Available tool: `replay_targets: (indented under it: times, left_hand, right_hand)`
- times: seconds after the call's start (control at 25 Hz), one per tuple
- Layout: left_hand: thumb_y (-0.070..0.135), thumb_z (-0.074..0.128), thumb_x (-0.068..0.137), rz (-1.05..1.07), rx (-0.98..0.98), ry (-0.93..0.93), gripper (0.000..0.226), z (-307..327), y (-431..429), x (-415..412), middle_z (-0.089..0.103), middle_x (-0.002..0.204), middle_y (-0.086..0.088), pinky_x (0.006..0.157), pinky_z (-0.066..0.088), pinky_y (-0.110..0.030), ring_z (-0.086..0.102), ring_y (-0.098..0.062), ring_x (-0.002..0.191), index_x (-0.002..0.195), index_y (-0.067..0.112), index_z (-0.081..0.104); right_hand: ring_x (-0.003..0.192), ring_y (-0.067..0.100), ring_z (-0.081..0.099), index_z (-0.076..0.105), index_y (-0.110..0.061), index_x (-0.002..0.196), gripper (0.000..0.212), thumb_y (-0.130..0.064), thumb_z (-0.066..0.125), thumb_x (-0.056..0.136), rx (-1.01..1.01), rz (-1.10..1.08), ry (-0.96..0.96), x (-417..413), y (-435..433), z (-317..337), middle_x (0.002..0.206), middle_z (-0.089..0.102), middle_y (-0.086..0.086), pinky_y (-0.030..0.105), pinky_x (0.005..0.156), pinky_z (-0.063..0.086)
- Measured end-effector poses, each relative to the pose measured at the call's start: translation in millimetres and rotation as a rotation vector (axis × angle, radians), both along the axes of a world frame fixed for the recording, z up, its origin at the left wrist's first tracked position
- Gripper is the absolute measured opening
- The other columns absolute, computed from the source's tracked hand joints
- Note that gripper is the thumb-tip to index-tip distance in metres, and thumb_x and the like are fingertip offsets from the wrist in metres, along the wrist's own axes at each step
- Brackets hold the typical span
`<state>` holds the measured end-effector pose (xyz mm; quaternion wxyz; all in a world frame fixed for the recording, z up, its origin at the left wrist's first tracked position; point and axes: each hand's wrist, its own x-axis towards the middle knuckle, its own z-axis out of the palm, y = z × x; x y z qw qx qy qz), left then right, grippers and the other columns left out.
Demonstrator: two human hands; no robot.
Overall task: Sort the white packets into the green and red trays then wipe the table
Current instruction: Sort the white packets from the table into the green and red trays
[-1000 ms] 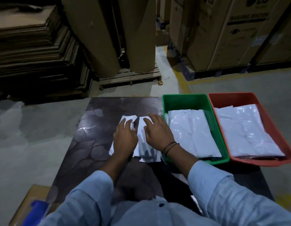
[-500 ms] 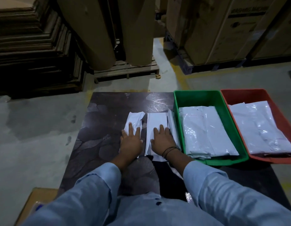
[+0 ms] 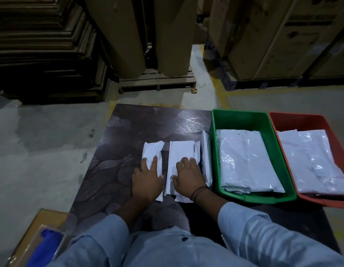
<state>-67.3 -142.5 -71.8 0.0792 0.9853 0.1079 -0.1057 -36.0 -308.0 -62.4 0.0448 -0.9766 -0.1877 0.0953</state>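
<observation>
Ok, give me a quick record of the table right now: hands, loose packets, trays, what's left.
left hand: flat on the left packet
right hand: flat on the middle packet
third packet: lies between the middle packet and the green tray
green tray: holds a pile of packets
red tray: right of the green one, holds a second pile
table: dark, patterned, three packets on it
remaining: sort those three, then wipe
</observation>
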Motion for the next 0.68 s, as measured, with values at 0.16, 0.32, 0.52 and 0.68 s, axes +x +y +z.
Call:
replay_targets:
  times: [0.16,0.32,0.52,0.68]
  left_hand:
    - [0.056,0.051,0.095,0.107,-0.166,-0.006,0.088,-2,3,17,0.0,0.165,-0.019,0.112,0.035,-0.055,0.035,-0.049,0.137,0.161,0.03,-0.001]
    - [0.055,0.053,0.095,0.109,-0.201,0.024,0.09,-2,4,30,-0.005,0.166,-0.019,0.114,0.032,-0.056,0.031,-0.051,0.138,0.16,0.032,-0.005]
    - [0.044,0.051,0.096,0.087,-0.145,-0.006,0.087,-5,-1,24,0.006,0.163,-0.015,0.108,0.038,-0.054,0.036,-0.046,0.131,0.16,0.032,-0.006]
    - [0.045,0.053,0.094,0.094,-0.154,-0.023,0.089,-10,2,20,0.007,0.162,-0.012,0.106,0.041,-0.056,0.036,-0.044,0.131,0.16,0.034,-0.006]
  right_hand:
    - [0.123,0.042,0.043,0.05,-0.011,0.122,0.053,-0.049,0.055,0.086,0.044,-0.099,-0.001,21,9,6,0.133,0.044,0.018,0.048,0.09,0.048]
    - [0.147,0.051,-0.002,0.018,-0.014,0.153,0.078,-0.055,0.046,0.093,-0.024,-0.143,0.141,21,20,-3,0.164,0.0,0.019,0.062,0.11,0.028]
    - [0.145,0.053,-0.014,0.014,-0.016,0.154,0.078,-0.047,0.047,0.089,-0.063,-0.085,0.134,13,27,-10,0.165,-0.004,0.016,0.069,0.108,0.022]
    - [0.146,0.052,-0.016,0.01,-0.017,0.155,0.081,-0.047,0.048,0.09,-0.068,-0.073,0.153,12,24,-7,0.165,-0.007,0.014,0.069,0.11,0.021]
